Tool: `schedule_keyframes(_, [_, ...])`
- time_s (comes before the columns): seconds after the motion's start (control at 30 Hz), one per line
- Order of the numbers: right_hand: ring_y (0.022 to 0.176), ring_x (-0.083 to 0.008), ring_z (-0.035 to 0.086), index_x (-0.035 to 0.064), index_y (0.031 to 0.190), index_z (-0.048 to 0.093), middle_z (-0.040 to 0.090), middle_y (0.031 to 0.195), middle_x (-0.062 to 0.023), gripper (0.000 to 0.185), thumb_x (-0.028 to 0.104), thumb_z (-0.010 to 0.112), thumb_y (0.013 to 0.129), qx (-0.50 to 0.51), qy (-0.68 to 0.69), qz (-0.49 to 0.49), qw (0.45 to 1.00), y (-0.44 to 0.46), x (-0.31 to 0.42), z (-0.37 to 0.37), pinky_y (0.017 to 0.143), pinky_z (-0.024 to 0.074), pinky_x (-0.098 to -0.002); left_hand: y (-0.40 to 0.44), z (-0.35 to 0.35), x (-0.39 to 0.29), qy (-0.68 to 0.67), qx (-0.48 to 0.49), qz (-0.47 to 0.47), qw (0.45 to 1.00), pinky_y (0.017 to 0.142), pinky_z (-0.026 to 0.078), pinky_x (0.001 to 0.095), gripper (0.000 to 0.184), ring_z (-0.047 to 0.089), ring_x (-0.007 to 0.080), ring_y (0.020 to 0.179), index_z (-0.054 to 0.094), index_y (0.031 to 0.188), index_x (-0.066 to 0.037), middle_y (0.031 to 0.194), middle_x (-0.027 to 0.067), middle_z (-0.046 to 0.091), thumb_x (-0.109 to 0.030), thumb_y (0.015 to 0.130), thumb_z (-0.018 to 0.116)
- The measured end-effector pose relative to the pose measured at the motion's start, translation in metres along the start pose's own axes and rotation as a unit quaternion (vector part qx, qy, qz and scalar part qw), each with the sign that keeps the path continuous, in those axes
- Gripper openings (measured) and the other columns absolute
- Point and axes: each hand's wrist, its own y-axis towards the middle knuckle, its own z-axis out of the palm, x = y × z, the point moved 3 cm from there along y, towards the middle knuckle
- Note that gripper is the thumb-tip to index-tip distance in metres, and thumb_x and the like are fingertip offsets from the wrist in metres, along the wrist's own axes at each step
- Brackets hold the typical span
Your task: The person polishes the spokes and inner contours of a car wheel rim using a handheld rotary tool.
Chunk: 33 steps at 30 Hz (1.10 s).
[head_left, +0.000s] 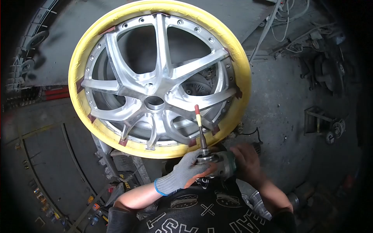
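My left hand [190, 171], in a grey glove with orange fingertips and a blue cuff, is wrapped round the front of a grinder [223, 165] with a dark green body. A long metal shaft [202, 138] with a yellow and red tip [197, 110] points up from it, over the wheel's lower right. My right hand [246, 161], bare and smeared by motion, is at the back end of the grinder; its grip does not show. Just beyond stands a bare-metal, multi-spoke wheel rim [161, 83], its outer lip wrapped in yellow tape [237, 50]. Dark red patches cover several spoke ends.
On the right, a small wheeled metal frame [318, 124] stands on the grey floor, with dark machinery [330, 73] farther back. Cables [287, 19] hang at upper right. A metal frame or rack [70, 143] and several small bottles lie at lower left.
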Motion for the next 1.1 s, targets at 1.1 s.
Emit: schedule_keyframes(1.1, [0.1, -0.0351, 0.06, 0.0043, 0.12, 0.054, 0.058, 0.109, -0.0147, 0.063, 0.016, 0.077, 0.063, -0.048, 0.041, 0.075, 0.995, 0.039, 0.058, 0.068, 0.087, 0.0472, -0.047, -0.009, -0.082, -0.044, -0.351, 0.138, -0.174, 0.91, 0.061, 0.039, 0.0199, 0.036, 0.05, 0.0064, 0.063, 0.054, 0.129, 0.008, 0.072, 0.0039, 0.057, -0.013, 0.103, 0.043])
